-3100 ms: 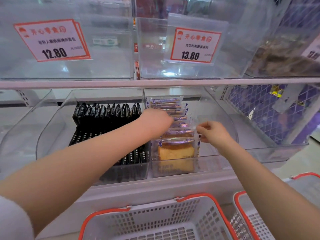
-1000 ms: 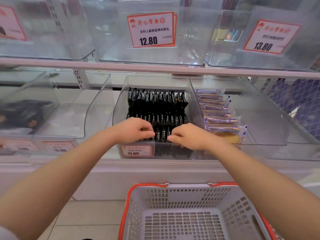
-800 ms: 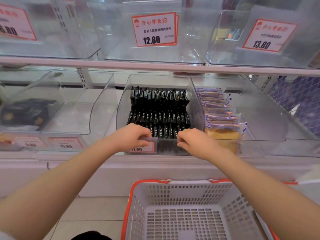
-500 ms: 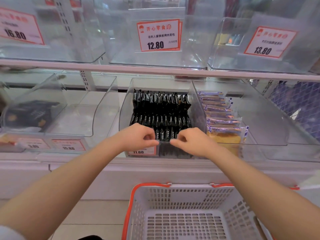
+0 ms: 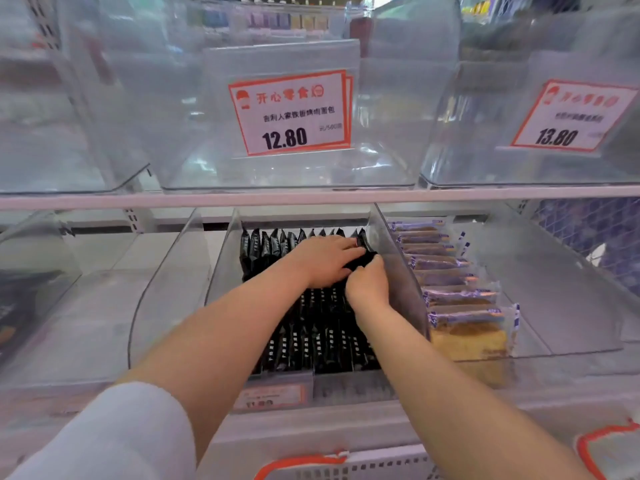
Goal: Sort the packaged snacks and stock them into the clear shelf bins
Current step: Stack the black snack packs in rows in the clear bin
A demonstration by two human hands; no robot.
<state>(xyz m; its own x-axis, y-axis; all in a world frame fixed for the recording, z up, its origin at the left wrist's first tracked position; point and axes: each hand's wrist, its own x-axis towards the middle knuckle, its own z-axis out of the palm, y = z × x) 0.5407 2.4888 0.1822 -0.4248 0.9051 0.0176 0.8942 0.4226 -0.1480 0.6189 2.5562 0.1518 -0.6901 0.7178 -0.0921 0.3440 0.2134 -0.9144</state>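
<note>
Rows of black snack packets [image 5: 311, 337] fill the middle clear bin [image 5: 221, 278] on the lower shelf. Both my hands reach deep into this bin, at its back right corner. My left hand [image 5: 323, 259] lies flat on the rear row of packets, fingers stretched to the right. Just below it, my right hand [image 5: 369, 284] pinches a black packet [image 5: 362, 263] with curled fingers, close to the bin's right wall. The neighbouring bin on the right holds a row of cake slices in clear purple-printed wrappers [image 5: 460, 299].
A clear bin on the upper shelf carries a 12.80 price card [image 5: 291, 112], with a 13.80 card [image 5: 568, 116] to its right. White baskets with orange rims sit below at the centre [image 5: 304, 460] and right [image 5: 606, 441]. A bin at far left [image 5: 20, 306] holds dark packets.
My hands left the bin's front edge near the price tag and moved to the back right of the black packets. The camera came closer and lower.
</note>
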